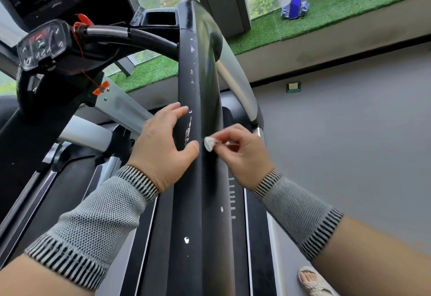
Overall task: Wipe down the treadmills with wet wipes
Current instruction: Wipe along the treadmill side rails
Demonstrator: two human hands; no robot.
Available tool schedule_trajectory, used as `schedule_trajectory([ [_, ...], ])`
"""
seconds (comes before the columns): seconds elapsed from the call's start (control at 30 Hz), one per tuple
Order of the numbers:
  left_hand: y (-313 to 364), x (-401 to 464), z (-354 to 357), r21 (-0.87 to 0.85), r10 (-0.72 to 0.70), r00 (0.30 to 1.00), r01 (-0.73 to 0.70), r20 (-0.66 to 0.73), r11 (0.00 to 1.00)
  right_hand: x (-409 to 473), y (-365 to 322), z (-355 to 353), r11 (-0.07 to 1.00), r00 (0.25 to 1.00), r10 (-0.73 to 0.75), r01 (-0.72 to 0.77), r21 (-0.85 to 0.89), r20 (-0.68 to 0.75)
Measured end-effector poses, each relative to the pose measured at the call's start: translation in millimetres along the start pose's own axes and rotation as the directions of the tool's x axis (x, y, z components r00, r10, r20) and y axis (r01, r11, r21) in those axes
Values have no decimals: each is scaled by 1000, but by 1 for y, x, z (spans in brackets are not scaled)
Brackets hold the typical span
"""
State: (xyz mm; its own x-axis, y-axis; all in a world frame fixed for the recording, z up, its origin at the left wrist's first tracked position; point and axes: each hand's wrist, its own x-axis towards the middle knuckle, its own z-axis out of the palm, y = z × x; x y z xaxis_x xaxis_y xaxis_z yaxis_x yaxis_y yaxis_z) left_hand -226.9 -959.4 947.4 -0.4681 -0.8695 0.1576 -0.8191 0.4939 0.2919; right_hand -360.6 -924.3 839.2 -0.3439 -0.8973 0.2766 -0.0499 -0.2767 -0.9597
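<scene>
**Handrail wipe: wad at rail's right flank**

Head view: the handrail runs lengthwise away from the viewer. The right hand pinches a small wet wipe against its right side. The left hand braces the left side, fingers relaxed. Judged: stroke follows the rail's axis.

Handrail down the middle, left hand against its left side, right hand just to its right with a wet wipe pinched at the rail's surface. Control panel up left of the rail; treadmill deck below both arms. Bag far back right on the ledge by the window; foot at lower right.
</scene>
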Motion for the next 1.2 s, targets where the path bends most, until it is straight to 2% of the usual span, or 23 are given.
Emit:
schedule_trajectory([
  [0.1,-3,-7,-1,146,82,996,-86,32,986,-6,-1,1,1000,1000,-14,14,11,-23],
  [0.23,0,-13,-2,188,119,993,-121,25,975,20,-7,12,999,990,26,-20,45,-141],
  [0.4,-2,-17,-2,194,108,994,-108,12,975,-41,-1,5,996,996,-49,55,69,-79],
  [0.6,-1,-19,1,155,86,996,-86,11,984,5,10,9,993,971,113,-106,46,-211],
  [0.7,-3,-19,1,146,84,996,-84,8,986,-17,13,9,986,973,147,-129,105,-179],
  [0.8,-5,-18,2,141,77,997,-77,7,987,-31,19,6,982,971,180,-167,88,-159],
  [1.03,-4,-18,2,82,63,998,-64,12,995,26,37,13,930,903,365,-343,129,-227],
  [1.2,-8,-20,3,47,52,999,-52,2,998,-22,51,12,866,867,491,-475,154,-85],
])
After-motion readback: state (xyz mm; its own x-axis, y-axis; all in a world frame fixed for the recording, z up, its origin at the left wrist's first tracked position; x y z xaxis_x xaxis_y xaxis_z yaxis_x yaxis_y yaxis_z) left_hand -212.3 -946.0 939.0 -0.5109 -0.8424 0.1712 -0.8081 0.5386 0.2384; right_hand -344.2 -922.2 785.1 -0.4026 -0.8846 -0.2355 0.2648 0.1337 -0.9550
